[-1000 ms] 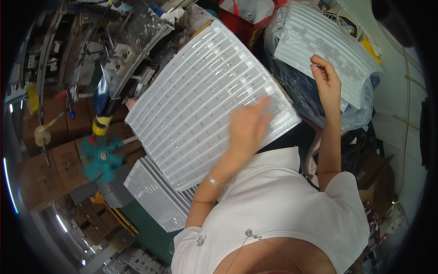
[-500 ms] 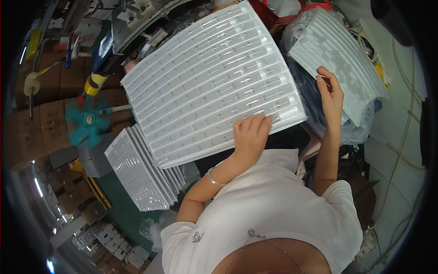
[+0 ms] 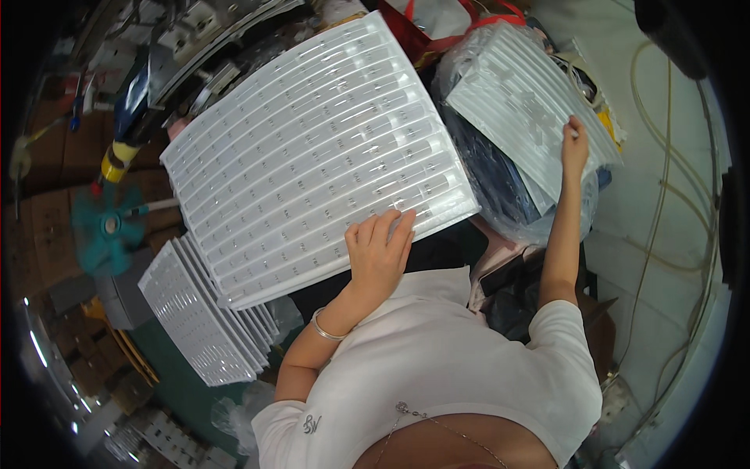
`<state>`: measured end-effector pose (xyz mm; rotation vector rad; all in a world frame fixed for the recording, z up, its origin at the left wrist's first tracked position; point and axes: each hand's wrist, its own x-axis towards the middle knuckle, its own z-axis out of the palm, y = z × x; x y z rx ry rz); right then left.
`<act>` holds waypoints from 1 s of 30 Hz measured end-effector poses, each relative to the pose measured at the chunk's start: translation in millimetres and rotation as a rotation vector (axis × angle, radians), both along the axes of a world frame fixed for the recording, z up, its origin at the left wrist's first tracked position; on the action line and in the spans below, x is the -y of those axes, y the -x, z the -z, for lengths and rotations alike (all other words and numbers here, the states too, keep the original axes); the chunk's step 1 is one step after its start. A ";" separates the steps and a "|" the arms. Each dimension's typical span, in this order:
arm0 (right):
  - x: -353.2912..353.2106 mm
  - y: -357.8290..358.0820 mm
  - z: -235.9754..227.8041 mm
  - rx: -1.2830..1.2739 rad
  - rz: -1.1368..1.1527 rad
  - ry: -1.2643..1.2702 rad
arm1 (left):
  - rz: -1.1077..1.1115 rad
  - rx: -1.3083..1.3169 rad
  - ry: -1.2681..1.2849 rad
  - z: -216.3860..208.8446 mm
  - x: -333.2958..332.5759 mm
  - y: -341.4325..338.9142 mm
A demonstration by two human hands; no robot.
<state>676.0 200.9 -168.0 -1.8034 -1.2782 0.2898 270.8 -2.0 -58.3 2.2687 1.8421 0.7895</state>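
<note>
A large white ribbed plastic tray [image 3: 312,164] lies in front of me, its rows holding small clear pieces with dark marks. At its near right edge rests my left hand [image 3: 378,256], palm down, fingers bent and slightly apart on the nearest rows. Whether a small piece lies under those fingertips is hidden. My right hand [image 3: 575,150] is over the right part of a second ribbed tray [image 3: 516,98], which sits on a clear plastic bag [image 3: 500,223]. Its fingers are pinched together; anything between them is too small to make out.
Several stacked white trays [image 3: 205,313] stand lower left, beside a turning teal fan [image 3: 109,225]. Metal machinery [image 3: 183,43] lines the far left, with a black and yellow cylinder [image 3: 119,156]. A red bag [image 3: 414,35] lies behind the trays. Hoses hang on the right wall.
My right hand has moved from the second tray's near left edge to over its right part, and its fingers have closed. My left hand stays at the large tray's near edge. The whole view has shifted.
</note>
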 end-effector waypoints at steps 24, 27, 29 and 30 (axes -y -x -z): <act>-48.4 -50.2 83.9 0.497 -0.103 0.372 | -1.147 0.188 -0.103 12.7 122.0 170.4; -55.5 -27.5 49.4 0.124 -0.139 0.255 | -1.089 0.000 -0.023 14.4 117.9 169.0; -59.6 2.8 22.0 -0.004 -0.184 0.188 | -1.030 -0.034 -0.041 16.3 112.1 165.4; -66.1 10.5 17.4 -0.011 -0.219 0.139 | -0.999 -0.010 -0.023 16.9 111.0 164.9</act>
